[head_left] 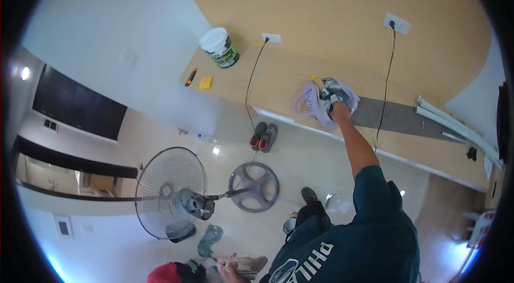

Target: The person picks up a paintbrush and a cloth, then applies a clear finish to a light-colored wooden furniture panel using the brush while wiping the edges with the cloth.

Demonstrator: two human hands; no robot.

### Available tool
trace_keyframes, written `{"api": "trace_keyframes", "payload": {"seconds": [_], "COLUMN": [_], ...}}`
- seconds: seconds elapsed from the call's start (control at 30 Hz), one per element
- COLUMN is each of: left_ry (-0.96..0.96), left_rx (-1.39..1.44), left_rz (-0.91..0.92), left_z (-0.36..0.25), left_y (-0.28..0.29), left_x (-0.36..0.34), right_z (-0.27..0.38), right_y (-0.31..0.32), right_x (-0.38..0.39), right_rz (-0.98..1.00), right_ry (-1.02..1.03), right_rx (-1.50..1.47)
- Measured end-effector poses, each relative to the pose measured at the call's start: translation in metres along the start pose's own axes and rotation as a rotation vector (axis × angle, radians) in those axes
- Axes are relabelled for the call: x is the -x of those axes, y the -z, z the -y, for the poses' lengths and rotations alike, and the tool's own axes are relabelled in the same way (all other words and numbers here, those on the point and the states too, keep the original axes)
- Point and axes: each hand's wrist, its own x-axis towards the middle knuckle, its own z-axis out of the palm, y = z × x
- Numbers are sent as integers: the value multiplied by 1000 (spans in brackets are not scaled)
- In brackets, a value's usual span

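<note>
1. At the bottom edge, left of centre, the left hand (229, 268) is closed around a pale folded bundle (249, 265). The bundle sticks out to the right of the fingers. What it is made of is not clear.
2. The right hand is out of the picture.
3. Just left of that hand, at the very bottom, is a red and black thing (174, 273), too cut off to tell.
4. A co-worker in a dark teal shirt (369, 235) fills the lower right and stretches one arm up toward the centre right.
5. The co-worker's hand (338, 105) rests on a pale lilac plastic bag (313, 102), which lies on a long wooden ledge (278, 71) along the wall. Whether that hand grips the bag cannot be told.
6. Further left on the ledge stands a white bucket (218, 47) with a green label. Below it lie a yellow pad (206, 82) and, just beside that, an orange and black hand tool (190, 77).
7. Two wall sockets (271, 38) (397, 24) each have a black cable hanging down across the ledge.
8. On the floor below the ledge is a pair of shoes (263, 136).
9. A standing fan (171, 192) appears at lower left, with its round base (254, 186) toward the centre.
10. A teal cloth (210, 237) lies on the floor below the fan, above the left hand.
11. White strips (455, 122) lie on the ledge at the right.
</note>
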Motion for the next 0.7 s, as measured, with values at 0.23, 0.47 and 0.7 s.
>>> {"api": "trace_keyframes", "payload": {"seconds": [0.23,0.47,0.7], "left_ry": [219,234,205], "left_rx": [221,189,217], "left_rz": [-45,-107,-44], "left_z": [139,117,111], "left_y": [82,73,56], "left_x": [-25,4,2], "right_z": [-13,-18,-14], "right_y": [34,91,29], "right_x": [-15,-22,-38], "right_rz": [5,-15,-79], "right_ry": [49,-26,152], "right_rx": [-1287,-947,-473]}}
